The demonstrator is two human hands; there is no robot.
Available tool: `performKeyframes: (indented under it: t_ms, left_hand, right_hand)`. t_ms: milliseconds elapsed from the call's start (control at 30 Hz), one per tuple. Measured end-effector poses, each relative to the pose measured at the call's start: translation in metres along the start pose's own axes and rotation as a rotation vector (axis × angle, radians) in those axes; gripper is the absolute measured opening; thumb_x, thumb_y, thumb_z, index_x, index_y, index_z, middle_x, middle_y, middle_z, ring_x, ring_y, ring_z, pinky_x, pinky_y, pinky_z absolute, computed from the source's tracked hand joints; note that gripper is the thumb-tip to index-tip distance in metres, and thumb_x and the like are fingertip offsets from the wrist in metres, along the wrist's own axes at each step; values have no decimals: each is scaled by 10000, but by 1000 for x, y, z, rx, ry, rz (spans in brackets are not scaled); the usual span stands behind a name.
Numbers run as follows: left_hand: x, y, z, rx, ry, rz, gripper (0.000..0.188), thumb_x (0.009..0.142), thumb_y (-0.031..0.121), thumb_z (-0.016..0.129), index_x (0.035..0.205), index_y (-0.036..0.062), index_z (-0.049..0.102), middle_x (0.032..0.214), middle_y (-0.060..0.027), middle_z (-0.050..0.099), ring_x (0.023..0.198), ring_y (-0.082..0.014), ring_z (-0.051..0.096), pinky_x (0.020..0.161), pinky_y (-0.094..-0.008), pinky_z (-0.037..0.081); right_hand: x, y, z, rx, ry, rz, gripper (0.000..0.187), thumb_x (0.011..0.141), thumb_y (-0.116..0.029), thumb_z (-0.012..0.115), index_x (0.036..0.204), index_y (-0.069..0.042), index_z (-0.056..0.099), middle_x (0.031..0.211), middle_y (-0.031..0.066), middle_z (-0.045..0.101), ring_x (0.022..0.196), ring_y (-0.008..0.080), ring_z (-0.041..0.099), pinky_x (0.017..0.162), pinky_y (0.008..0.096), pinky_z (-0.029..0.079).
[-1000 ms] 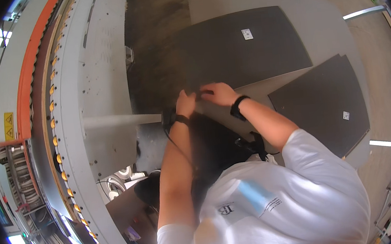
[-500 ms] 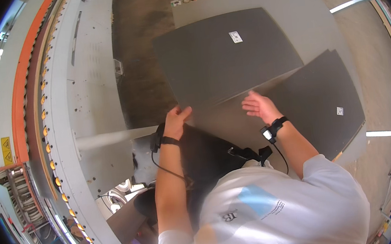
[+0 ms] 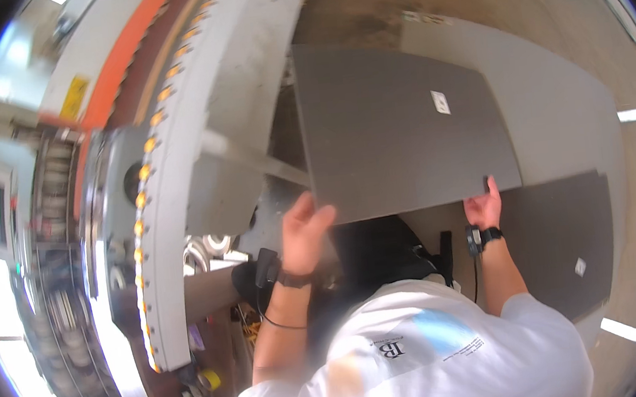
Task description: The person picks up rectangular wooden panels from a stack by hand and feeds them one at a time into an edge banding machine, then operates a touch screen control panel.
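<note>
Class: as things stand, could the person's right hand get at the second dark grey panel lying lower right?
Probably not yet: the right hand grips the raised dark grey flat panel; the lower dark grey panel lies uncovered beside it.

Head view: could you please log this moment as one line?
left hand: grips dark grey panel | right hand: grips same panel | second panel: lower right

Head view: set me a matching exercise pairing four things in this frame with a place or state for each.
Things:
1. Large dark grey flat panel
2. Second dark grey panel
3. Left hand
4. Right hand

Places or states:
A. Lying flat low at the right, partly under the lifted one
B. Gripping the near right corner
C. Held up by its near edge in both hands
D. Gripping the near left corner, beside the grey machine with yellow rollers

Pairs: 1-C, 2-A, 3-D, 4-B
</note>
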State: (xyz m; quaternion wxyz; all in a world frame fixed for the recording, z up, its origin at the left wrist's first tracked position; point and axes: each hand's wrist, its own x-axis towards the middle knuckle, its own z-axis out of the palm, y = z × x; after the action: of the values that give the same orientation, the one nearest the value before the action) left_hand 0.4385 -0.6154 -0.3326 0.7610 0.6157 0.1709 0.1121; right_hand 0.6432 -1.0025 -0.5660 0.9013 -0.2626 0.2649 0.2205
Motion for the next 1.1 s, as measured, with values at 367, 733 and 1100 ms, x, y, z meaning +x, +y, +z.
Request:
performKeyframes:
  t_ms: [367,733,1100]
  left_hand:
    - [-207,77,-45,20,325,302,654,951,240,859,1475,-84,639,1389,-106,693,1289,-192,636,1102,-346,499]
    - [-386,49,-89,-231,919,716,491,974,303,845,1271,-54,687,1157,-114,762,1027,-219,733,923,-358,590]
    - [-457,96,-132,-542,1230,852,609,1168,591,511,1117,39,762,937,-119,777,871,-258,691,797,-414,543]
  right_hand:
    - [-70,48,117,32,-589,207,512,1149,-450,602,1472,-58,664,1507,118,699,1390,315,641,1205,496,488]
    - [-182,163,300,-371,-967,300,482,1147,-408,595,1467,-54,658,1463,92,712,1363,291,645,1169,470,488]
    - [-273,294,437,-754,-1159,372,359,1118,-432,722,1160,-76,744,1164,33,768,1051,154,752,938,364,597]
